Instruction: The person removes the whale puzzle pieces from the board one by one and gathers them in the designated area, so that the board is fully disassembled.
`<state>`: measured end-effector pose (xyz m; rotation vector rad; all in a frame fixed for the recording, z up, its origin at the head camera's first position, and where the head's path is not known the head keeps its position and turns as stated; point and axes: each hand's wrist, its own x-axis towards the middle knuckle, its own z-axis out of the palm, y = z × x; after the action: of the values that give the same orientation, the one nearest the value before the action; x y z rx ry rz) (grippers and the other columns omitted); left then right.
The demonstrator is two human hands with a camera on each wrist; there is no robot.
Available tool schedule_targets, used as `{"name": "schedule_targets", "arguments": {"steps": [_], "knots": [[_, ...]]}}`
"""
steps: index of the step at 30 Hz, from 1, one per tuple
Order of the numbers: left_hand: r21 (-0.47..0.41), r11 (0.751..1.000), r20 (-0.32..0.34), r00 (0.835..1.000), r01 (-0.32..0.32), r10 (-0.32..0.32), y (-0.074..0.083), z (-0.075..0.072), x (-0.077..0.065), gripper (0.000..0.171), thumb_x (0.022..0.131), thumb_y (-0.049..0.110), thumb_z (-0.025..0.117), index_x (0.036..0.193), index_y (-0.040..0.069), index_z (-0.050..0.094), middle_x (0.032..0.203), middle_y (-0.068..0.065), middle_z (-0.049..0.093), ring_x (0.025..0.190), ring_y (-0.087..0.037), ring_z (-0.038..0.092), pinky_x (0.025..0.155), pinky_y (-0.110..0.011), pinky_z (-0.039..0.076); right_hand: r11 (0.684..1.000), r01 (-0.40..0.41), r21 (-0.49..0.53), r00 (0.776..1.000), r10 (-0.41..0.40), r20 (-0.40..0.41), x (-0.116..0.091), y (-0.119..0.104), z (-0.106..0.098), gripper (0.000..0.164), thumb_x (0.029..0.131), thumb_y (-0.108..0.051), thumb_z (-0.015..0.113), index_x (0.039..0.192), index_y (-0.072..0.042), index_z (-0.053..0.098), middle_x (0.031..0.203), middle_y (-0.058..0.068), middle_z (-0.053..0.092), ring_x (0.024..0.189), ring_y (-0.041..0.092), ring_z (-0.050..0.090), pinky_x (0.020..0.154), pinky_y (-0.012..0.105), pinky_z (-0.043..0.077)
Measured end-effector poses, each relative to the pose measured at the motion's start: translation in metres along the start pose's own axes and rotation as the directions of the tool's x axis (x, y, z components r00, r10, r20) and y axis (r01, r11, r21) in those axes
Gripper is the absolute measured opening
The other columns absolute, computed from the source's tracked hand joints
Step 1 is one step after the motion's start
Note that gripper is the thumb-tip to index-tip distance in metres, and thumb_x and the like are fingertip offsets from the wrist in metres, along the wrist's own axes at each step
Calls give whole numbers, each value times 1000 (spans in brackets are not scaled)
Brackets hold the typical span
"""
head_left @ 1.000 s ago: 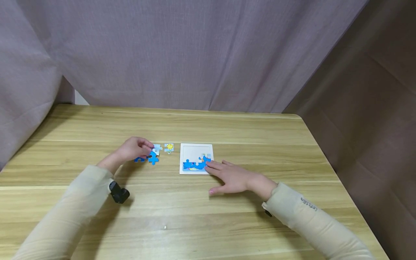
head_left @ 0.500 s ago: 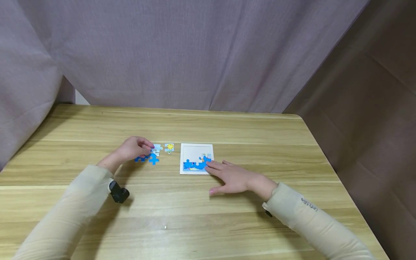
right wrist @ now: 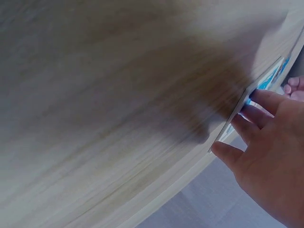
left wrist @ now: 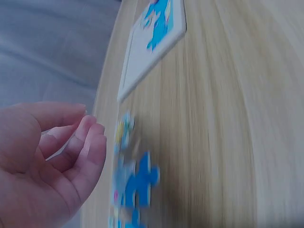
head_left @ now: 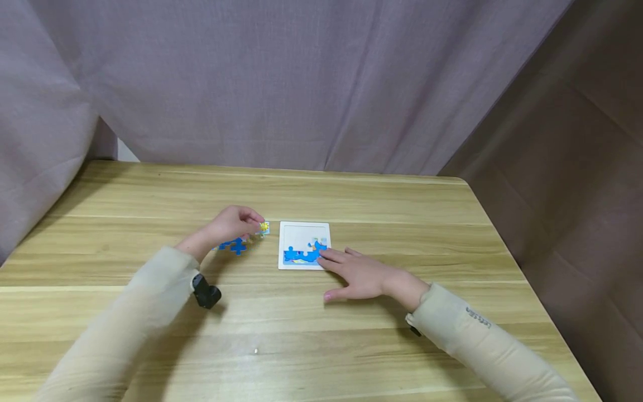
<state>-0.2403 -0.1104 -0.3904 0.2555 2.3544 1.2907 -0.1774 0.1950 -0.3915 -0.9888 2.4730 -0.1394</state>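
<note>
Head view: the left hand (head_left: 233,223) bends loosely by the sun piece (head_left: 264,227), just left of the white frame (head_left: 281,245). Left wrist view: that hand looks empty; the piece seems light and stiff, best pinched by its edges. Right wrist view: the right hand (right wrist: 273,154) rests straight-fingered on the frame.

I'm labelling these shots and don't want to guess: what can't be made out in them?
Head view: some loose puzzle pieces, partly hidden by the left grip.
Head view: the lower right corner of the frame, covered by the right grip.
Head view: the print on the right sleeve, too small to read.
Left wrist view: the sun piece, blurred; the frame's far end, cut off by the top edge.
</note>
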Motion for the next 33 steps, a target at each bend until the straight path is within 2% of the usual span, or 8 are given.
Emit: {"name": "schedule_targets", "arguments": {"steps": [7,13,17,25,33], "knots": [[-11,1000,41,999,-18,18,19,28,14,29,91,10,54,116,-4,59,97,-13,62,84,-18,59,76,-29,53,1000,4,-27,999,-5,-42,1,0,2,85,83,-66,51,147,-15,30,151,4,30,141,22,24,116,44,20],[-41,999,59,998,-33,35,27,50,24,27,88,6,54,112,-5,61,80,-6,59,70,-12,53,67,-23,50,999,15,-31,999,-16,-46,2,1,2,83,84,-66,50,146,-15,32,149,3,33,141,22,26,117,45,18],[-52,998,73,997,-22,25,27,62,32,26,88,7,55,111,-5,61,80,-7,60,68,-10,54,64,-20,49,999,17,-29,999,-18,-36,1,1,1,82,84,-65,50,147,-16,31,152,4,30,142,21,23,117,47,15],[-63,998,88,996,6,-1,33,76,37,27,89,9,56,111,-3,62,89,-10,64,74,-10,58,69,-20,53,999,27,-16,999,-28,-31,-1,0,-1,79,85,-62,51,146,-15,32,152,6,29,143,23,23,117,49,15],[-20,1000,78,997,-5,6,39,78,33,27,91,14,56,111,-2,62,89,-10,65,74,-9,58,67,-18,50,999,13,-29,1000,-14,-26,0,0,0,81,85,-64,50,147,-17,30,153,5,27,143,20,22,118,46,14]]}}
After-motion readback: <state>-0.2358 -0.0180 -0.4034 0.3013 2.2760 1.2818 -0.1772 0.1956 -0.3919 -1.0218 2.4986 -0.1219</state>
